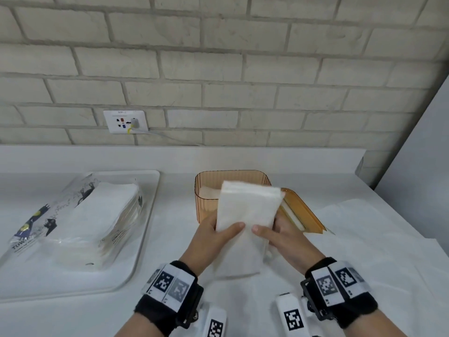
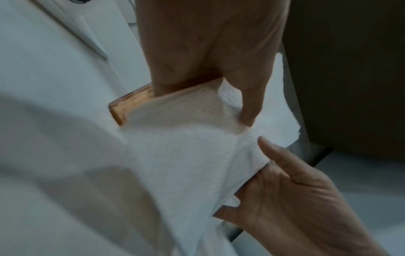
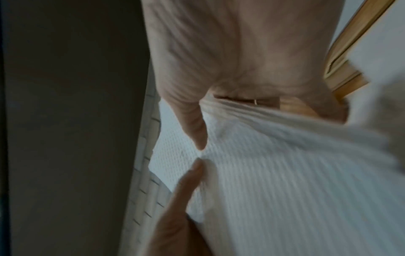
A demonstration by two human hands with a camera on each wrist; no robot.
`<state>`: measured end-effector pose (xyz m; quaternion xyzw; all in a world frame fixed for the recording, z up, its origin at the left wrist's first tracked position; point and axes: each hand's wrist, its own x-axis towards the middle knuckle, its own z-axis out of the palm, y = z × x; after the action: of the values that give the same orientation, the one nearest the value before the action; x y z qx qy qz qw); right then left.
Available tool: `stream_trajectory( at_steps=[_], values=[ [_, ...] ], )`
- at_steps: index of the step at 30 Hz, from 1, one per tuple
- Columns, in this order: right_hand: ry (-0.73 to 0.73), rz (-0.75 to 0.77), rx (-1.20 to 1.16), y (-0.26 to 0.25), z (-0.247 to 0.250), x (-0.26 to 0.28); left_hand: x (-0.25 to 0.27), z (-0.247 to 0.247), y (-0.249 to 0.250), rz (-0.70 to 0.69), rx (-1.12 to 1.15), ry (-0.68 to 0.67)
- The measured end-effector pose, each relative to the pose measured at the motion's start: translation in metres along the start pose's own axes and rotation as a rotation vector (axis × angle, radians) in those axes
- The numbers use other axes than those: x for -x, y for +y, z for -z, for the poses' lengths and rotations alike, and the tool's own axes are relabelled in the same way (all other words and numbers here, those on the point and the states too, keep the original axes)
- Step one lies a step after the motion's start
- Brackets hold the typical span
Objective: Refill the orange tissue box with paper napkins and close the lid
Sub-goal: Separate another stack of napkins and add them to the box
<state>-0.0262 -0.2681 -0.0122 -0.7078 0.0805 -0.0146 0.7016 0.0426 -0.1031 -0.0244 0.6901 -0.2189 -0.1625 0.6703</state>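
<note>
Napkin stack [image 1: 245,222]: thick white bundle, held tilted in the air just in front of the orange tissue box [image 1: 206,190], its far end over the box's near rim. Not yet inside.

Left hand [image 1: 213,239]: fingers curled round the stack's left edge, thumb lying across the top face. Right hand [image 1: 284,239]: same hold mirrored on the right edge, thumb on top. Both wrist views show thumbs pressing into the embossed paper; the fingers underneath are hidden.

Box: open, translucent ribbed walls, standing on the tabletop [image 1: 243,161]. Something pale shows low inside; cannot tell whether napkins or the bare bottom.

Lid [image 1: 301,212]: orange, lying off the box just to its right, partly behind the right hand.

Further out: white tray [image 1: 145,227] at left, carrying an opened plastic pack of napkins [image 1: 97,215]. A loose white sheet [image 1: 364,239] is spread on the tabletop to the right.

Progress, as judged: a load is taken up and brought to the opening. Left to do: lower it in square, perhaps add more, then fit the lid.
</note>
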Motion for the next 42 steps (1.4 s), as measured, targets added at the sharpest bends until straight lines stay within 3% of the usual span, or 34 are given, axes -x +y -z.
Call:
stream_trajectory(
  at_steps=[4, 8, 13, 22, 26, 30, 32, 36, 42],
  values=[
    [-0.015, -0.099, 0.209, 0.016, 0.000, 0.002, 0.003, -0.003, -0.015, 0.088, -0.077, -0.068],
    [-0.027, -0.037, 0.223, 0.005, -0.002, 0.001, 0.001, -0.005, -0.008, 0.039, -0.040, 0.017],
    [-0.104, -0.028, 0.283, -0.004, -0.007, 0.003, -0.001, -0.007, 0.009, -0.007, 0.197, 0.133],
    [-0.110, -0.160, -0.012, 0.008, 0.001, 0.000, -0.003, 0.002, -0.003, 0.070, 0.494, 0.317],
    [-0.084, -0.204, -0.387, 0.017, -0.006, 0.000, 0.004, -0.007, -0.005, 0.074, 0.584, 0.234],
    [0.005, -0.159, -0.483, 0.013, 0.008, -0.001, 0.001, 0.017, -0.006, 0.093, 0.582, 0.233],
    [0.056, -0.183, -0.477, 0.012, 0.016, 0.000, -0.001, 0.035, -0.006, 0.167, 0.541, 0.214],
    [0.082, -0.296, -0.364, 0.012, 0.012, -0.003, 0.005, 0.037, -0.004, 0.309, 0.386, 0.018],
    [0.079, -0.386, -0.232, 0.008, 0.010, -0.004, 0.015, 0.032, -0.010, 0.391, 0.353, 0.069]
  ],
)
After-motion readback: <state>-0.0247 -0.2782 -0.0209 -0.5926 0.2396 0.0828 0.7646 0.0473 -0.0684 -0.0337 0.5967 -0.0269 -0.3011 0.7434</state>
